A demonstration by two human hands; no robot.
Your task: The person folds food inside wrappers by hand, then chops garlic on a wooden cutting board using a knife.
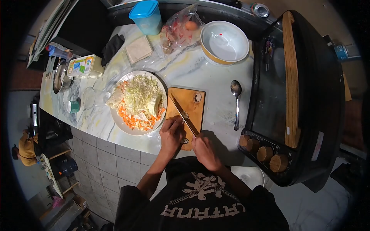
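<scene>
Knife (184, 116) slants over the cutting board (196, 113), its handle wrapped in the right hand (203, 150). I see the left hand (172, 133) with fingers curled close beside the blade; whether they pinch anything I can't tell. Lettering on the black shirt (225, 200) reads, as best I make out, KATANA. Left of the board, a plate (120, 123) holds shredded cabbage (142, 88) and carrot (131, 118); farther along the counter (221, 104), a tub (81, 66) bears a label too small for me to read.
</scene>
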